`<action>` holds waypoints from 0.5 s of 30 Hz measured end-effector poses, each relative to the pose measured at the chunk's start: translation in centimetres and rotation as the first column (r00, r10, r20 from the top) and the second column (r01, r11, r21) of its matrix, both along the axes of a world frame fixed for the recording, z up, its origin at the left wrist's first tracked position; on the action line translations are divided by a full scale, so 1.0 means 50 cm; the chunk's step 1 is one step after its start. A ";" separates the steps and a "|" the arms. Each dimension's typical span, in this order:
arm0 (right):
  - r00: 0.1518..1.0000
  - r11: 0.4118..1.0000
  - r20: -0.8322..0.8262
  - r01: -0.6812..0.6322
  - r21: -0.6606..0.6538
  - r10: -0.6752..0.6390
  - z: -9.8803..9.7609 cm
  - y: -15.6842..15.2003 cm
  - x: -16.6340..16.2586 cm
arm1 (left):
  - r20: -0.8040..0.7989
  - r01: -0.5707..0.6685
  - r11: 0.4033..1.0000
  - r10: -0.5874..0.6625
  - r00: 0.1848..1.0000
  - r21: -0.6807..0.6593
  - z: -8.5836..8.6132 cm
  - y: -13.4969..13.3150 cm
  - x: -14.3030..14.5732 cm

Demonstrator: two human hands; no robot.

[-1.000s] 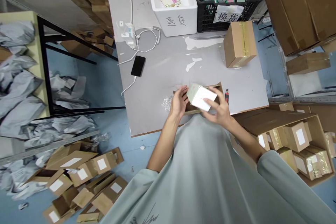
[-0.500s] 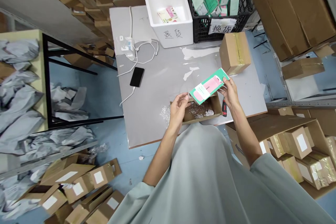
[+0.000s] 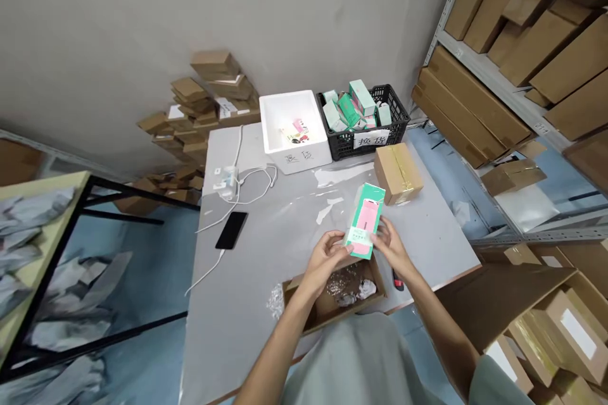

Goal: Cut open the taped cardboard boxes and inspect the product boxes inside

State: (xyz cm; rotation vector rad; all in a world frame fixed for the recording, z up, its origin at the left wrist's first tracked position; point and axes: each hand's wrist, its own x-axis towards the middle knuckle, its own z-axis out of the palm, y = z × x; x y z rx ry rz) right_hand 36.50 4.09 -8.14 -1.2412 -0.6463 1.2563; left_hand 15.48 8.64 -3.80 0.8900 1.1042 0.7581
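A green box with a pink printed picture [image 3: 367,215] is held up between both hands, its long side now nearly upright. My left hand [image 3: 327,259] grips its lower left corner, thumb on the front. My right hand [image 3: 390,245] clasps the lower right edge, thumb on the printed face. Right below them an open cardboard carton [image 3: 323,316] stands at the table's near edge, with clear bubble wrap [image 3: 342,281] and crumpled white paper [image 3: 367,289] inside. Beside the carton, partly behind my right forearm, lies a red and black tool [image 3: 398,281].
At the table's back stand a white foam bin [image 3: 304,157] and a black crate [image 3: 342,147] of green boxes. A taped carton [image 3: 398,172] sits on the right. A phone [image 3: 232,230] with white cables lies left. Shelving [image 3: 503,82] and cartons flank the right side.
The green box has turned from slanting to nearly upright. My left hand has closed on its lower corner, and my right hand has shifted down its edge. The view has tilted up toward the wall.
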 end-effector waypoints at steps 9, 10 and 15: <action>0.992 0.996 -0.095 -0.087 0.012 0.088 -0.006 0.014 0.054 | 0.012 0.004 1.000 -0.004 1.000 -0.008 -0.058 0.069 0.114; 0.992 0.997 -0.102 -0.068 0.019 0.070 -0.003 0.023 0.063 | 0.006 0.004 1.000 -0.004 1.000 0.003 -0.062 0.077 0.124; 0.993 0.999 -0.108 -0.038 0.032 0.041 -0.001 0.077 0.098 | -0.025 -0.004 0.998 0.005 1.000 0.059 -0.068 0.124 0.172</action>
